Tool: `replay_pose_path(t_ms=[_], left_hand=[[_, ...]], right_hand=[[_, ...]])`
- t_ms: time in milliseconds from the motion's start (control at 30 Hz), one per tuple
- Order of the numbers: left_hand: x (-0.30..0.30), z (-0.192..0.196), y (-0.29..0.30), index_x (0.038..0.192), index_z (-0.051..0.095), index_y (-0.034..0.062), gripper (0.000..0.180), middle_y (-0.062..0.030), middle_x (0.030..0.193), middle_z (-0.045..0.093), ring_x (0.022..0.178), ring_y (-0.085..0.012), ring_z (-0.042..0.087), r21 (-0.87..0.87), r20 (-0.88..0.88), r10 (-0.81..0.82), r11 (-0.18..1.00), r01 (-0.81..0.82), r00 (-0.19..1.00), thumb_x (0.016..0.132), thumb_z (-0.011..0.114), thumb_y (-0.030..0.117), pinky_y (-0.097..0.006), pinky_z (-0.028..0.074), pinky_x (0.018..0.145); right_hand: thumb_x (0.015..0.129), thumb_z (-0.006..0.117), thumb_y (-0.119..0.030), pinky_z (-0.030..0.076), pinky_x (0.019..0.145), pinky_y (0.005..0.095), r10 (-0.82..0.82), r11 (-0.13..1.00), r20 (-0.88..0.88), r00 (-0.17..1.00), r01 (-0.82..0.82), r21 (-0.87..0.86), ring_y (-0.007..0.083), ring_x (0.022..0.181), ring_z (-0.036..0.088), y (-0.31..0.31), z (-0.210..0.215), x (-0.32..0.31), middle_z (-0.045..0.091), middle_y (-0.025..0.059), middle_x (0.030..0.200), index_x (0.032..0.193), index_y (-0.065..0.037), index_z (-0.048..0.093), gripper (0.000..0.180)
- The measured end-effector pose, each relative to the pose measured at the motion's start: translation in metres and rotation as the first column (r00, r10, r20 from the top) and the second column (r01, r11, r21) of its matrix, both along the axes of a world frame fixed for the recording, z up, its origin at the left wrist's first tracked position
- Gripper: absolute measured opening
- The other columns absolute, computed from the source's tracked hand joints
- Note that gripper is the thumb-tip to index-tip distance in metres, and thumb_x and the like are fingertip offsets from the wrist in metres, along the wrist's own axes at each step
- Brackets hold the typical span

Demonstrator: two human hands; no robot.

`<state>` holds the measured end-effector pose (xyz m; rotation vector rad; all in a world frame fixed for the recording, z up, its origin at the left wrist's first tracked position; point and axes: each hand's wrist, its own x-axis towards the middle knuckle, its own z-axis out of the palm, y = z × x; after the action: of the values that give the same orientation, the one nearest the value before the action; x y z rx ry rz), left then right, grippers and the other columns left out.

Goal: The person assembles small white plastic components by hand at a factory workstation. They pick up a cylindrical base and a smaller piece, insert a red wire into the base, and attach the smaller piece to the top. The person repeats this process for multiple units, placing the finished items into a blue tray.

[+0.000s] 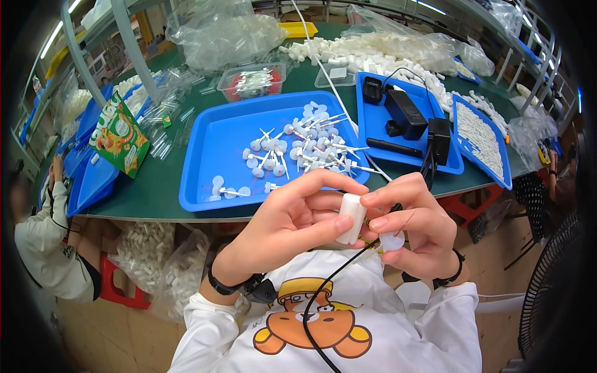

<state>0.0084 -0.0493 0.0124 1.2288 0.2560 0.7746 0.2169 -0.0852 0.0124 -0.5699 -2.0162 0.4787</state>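
Between the thumb and fingers of my left hand (298, 217) is a short white plastic cylinder (352, 219), held nearly upright. My right hand (418, 227) is close beside it, its fingertips near the cylinder's side. It pinches a small translucent white disc-shaped part (392, 240) with a thin reddish wire or pin sticking up. Beyond my hands, a large blue tray (214, 146) holds many similar parts, round translucent discs with thin white stems, mostly heaped on its right side.
A second blue tray (453, 163) carries black power adapters (405, 115). Small white pieces fill another tray (477, 140). White cylinders (385, 57) are piled at the back. A clear box (252, 81), a green snack bag (119, 133) and a black fan (553, 280) stand around. Another person (53, 242) sits at left.
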Motion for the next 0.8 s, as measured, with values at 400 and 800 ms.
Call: replay_pose_path(t_ms=[400, 800], left_hand=[[0.008, -0.010, -0.002, 0.118, 0.041, -0.0065, 0.032, -0.0182, 0.109, 0.057, 0.102, -0.0175, 0.056, 0.057, -0.074, -0.048, 0.997, 0.052, 0.996, 0.087, 0.049, -0.001, -0.029, 0.047, 0.083], [0.009, -0.011, -0.005, 0.119, 0.037, -0.0048, 0.036, -0.0180, 0.110, 0.056, 0.098, -0.0181, 0.058, 0.026, -0.074, -0.069, 0.997, 0.072, 0.995, 0.085, 0.048, -0.006, -0.027, 0.048, 0.082]], right_hand=[[0.066, 0.077, -0.015, 0.031, 0.071, 0.0266, -0.040, 0.991, -0.085, 0.996, 0.029, -0.131, 0.0160, 0.080, 0.043, 0.001, -0.012, -0.004, 0.052, 0.0036, 0.087, 0.102, -0.008, 0.065, 0.038], [0.066, 0.077, -0.010, 0.033, 0.071, 0.0267, -0.126, 0.985, -0.075, 0.989, 0.116, -0.128, 0.0161, 0.082, 0.041, 0.003, -0.013, -0.006, 0.050, 0.0045, 0.085, 0.099, -0.007, 0.066, 0.035]])
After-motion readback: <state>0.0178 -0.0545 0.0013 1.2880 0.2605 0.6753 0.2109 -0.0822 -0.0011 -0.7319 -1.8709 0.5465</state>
